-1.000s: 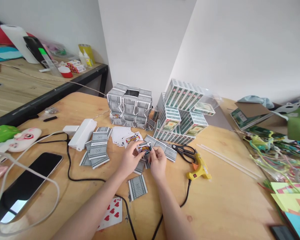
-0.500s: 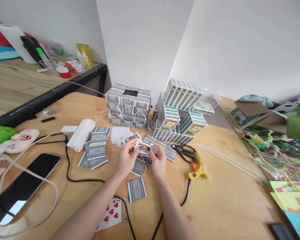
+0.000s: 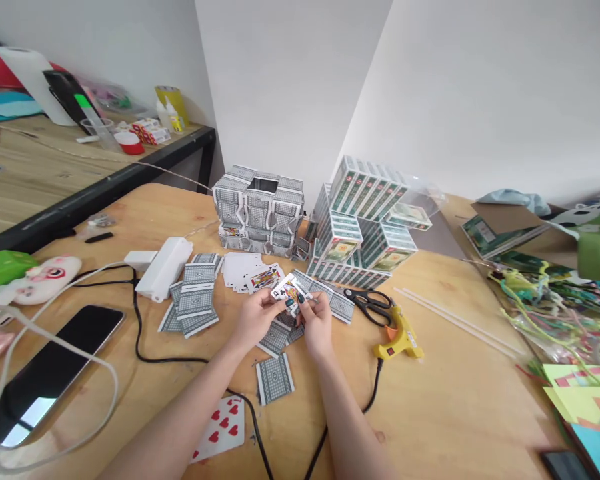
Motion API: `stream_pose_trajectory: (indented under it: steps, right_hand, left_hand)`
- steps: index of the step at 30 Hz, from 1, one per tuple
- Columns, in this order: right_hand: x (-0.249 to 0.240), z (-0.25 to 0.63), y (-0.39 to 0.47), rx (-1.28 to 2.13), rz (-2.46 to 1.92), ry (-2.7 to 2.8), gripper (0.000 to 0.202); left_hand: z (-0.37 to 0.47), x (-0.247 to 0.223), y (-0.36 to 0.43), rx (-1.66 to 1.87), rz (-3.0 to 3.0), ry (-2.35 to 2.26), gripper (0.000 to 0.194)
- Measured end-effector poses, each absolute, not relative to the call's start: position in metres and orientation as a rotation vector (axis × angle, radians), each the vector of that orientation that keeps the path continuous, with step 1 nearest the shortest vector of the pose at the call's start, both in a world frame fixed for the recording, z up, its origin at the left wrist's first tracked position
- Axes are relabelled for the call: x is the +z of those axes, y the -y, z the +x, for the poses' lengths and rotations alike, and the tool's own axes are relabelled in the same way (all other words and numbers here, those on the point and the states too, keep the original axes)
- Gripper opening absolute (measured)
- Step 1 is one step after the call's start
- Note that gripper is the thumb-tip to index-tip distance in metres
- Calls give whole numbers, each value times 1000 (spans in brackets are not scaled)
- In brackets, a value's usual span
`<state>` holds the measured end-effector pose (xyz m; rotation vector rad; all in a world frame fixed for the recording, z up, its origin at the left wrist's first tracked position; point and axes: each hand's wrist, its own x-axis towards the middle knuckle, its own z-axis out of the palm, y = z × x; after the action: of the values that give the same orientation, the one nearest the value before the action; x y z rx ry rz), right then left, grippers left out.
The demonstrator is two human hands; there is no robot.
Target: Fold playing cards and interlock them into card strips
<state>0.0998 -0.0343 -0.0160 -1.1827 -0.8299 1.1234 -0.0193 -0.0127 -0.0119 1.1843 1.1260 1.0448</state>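
Between my two hands is a queen playing card (image 3: 291,288), its printed face up. My left hand (image 3: 256,319) pinches its left side, and my right hand (image 3: 316,321) grips it from the right with the thumb on top. Folded cards (image 3: 276,338) lie beneath the hands, and a single folded card (image 3: 275,379) rests nearer to me. Just beyond my left hand are loose white cards (image 3: 240,268) with a face card (image 3: 266,277) on them. A row of folded cards (image 3: 341,305) extends past my right hand.
Behind stand a boxy structure of folded cards (image 3: 260,207) and stacked card boxes (image 3: 353,247). Scissors (image 3: 373,303) and a yellow glue gun (image 3: 401,337) lie right. Left are folded cards (image 3: 196,293), a white power strip (image 3: 165,269) and a phone (image 3: 55,373). A black cable (image 3: 180,361) crosses the front.
The card in my hands has turned from edge-on and bent to flatter, showing its queen corner. My left hand has dropped slightly, uncovering the face card behind it.
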Motion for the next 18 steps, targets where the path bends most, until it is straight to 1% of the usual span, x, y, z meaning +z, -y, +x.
stream_pose_trajectory:
  steps: [6, 11, 15, 18]
  right_hand:
    - [-16, 98, 36, 1084, -1204, 892, 28]
    - [-15, 99, 38, 1140, -1188, 918, 25]
    - [-15, 98, 39, 1188, -1173, 923, 30]
    - [-16, 97, 41, 1158, -1216, 958, 30]
  left_hand:
    - [-20, -13, 14, 1080, 1148, -1178, 25]
    - [-20, -14, 15, 1126, 1166, -1270, 19]
    - [-22, -13, 16, 1145, 1319, -1382, 19]
    - [-24, -10, 15, 1141, 1401, -1402, 19]
